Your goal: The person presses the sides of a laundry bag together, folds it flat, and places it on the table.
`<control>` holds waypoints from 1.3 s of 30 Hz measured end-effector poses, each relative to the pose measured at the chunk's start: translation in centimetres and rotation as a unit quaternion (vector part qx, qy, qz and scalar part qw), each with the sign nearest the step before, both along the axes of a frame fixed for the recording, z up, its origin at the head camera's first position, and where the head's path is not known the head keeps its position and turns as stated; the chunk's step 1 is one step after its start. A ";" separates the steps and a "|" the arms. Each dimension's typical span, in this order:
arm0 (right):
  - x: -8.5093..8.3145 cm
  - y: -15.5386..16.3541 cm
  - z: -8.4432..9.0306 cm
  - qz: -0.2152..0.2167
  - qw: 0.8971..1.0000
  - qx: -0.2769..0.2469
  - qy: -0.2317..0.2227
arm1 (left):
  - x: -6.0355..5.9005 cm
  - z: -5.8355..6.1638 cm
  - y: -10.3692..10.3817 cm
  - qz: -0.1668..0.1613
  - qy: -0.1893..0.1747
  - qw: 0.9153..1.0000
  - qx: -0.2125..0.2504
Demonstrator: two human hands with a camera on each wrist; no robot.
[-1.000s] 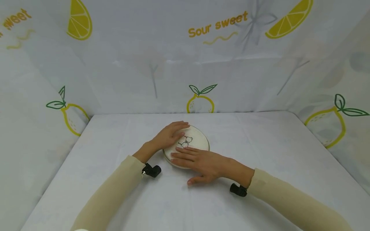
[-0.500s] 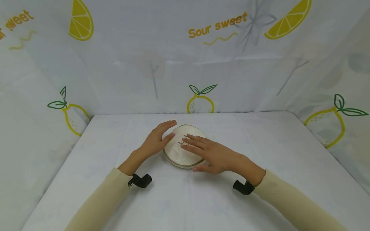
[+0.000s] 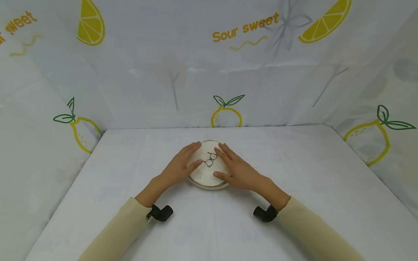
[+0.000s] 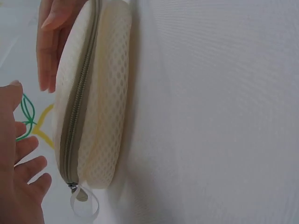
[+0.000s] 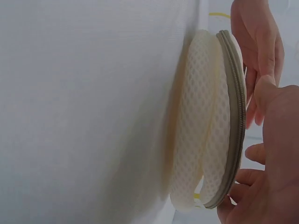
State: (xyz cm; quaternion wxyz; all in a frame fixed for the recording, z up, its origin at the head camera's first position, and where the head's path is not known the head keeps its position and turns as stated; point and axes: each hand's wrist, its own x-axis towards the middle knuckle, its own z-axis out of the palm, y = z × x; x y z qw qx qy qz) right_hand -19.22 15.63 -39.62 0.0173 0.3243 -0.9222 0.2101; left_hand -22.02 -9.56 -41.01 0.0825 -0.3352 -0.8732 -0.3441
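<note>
A round cream mesh laundry bag (image 3: 208, 176) lies flat on the white table, with a brown line drawing on its top. In the left wrist view its olive zipper (image 4: 78, 107) runs around the side, and a zipper pull (image 4: 81, 193) with a thin ribbon loop hangs at one end. My left hand (image 3: 177, 165) spreads over the bag's left edge, fingers extended and thumb apart. Opposite it, my right hand (image 3: 243, 172) has its straight fingers over the right edge. In the right wrist view those fingertips (image 5: 226, 205) reach right at the zippered rim.
White cloth covers the table (image 3: 202, 224). Behind it hangs a pale curtain (image 3: 137, 90) printed with lemons and lettering, which also lines both sides. Each wrist bears a small black camera (image 3: 161, 213).
Both hands lift off the bag's top and part: the left slides toward its left edge, the right toward its right edge. More of the drawing shows again; the bag stays about in place.
</note>
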 end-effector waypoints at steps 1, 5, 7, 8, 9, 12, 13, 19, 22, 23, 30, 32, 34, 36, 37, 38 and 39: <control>0.0 -0.1 -0.2 -0.004 1.000 0.000 -0.004 | 0.1 -0.1 0.2 0.001 -0.004 1.000 -0.005; -0.1 -0.5 -0.8 -0.016 1.000 0.002 -0.007 | 0.1 -0.8 0.8 0.008 -0.017 0.999 -0.043; -0.1 -0.6 -1.0 -0.019 1.000 0.000 -0.001 | 0.0 -1.1 1.0 0.011 -0.017 0.998 -0.060; -0.1 -0.7 -1.1 -0.021 1.000 -0.001 0.002 | 0.0 -1.3 1.1 0.011 -0.015 0.998 -0.066; -0.1 -0.7 -1.1 -0.022 1.000 -0.003 0.004 | 0.0 -1.4 1.2 0.010 -0.011 0.998 -0.067; 0.0 -0.9 -1.3 -0.021 1.000 -0.010 0.011 | 0.0 -1.7 1.4 0.003 0.006 0.998 -0.068; 0.0 -0.9 -1.3 -0.022 1.000 -0.011 0.012 | 0.0 -1.8 1.4 -0.001 0.013 0.998 -0.067; 0.2 -1.0 -1.9 -0.020 0.999 -0.009 0.025 | 0.1 -2.3 1.5 -0.017 0.042 0.997 -0.069; 0.2 -1.1 -2.2 -0.019 0.999 -0.007 0.033 | 0.1 -2.4 1.5 -0.016 0.039 0.997 -0.070; 0.2 -1.1 -2.3 -0.018 0.999 -0.007 0.036 | 0.1 -2.5 1.6 -0.015 0.038 0.997 -0.071; 0.2 -1.2 -2.7 -0.014 0.999 -0.016 0.047 | 0.0 -2.9 1.6 -0.015 0.048 0.996 -0.067; 0.3 -1.2 -2.7 -0.014 0.999 -0.017 0.048 | 0.1 -2.9 1.6 -0.014 0.047 0.996 -0.069; 0.3 -1.2 -2.8 -0.016 0.999 -0.015 0.047 | 0.1 -2.9 1.6 -0.011 0.045 0.996 -0.073; 0.3 -1.3 -2.9 -0.016 0.999 -0.014 0.049 | 0.2 -2.8 1.6 -0.009 0.040 0.996 -0.078; 0.3 -1.3 -2.9 -0.017 0.999 -0.012 0.048 | 0.3 -2.8 1.6 -0.009 0.038 0.996 -0.080; 0.4 -1.3 -3.0 -0.018 0.999 -0.009 0.048 | 0.3 -2.8 1.6 -0.009 0.038 0.996 -0.084; 0.3 -1.3 -3.1 -0.019 0.999 -0.007 0.048 | 0.3 -2.9 1.6 -0.009 0.037 0.996 -0.085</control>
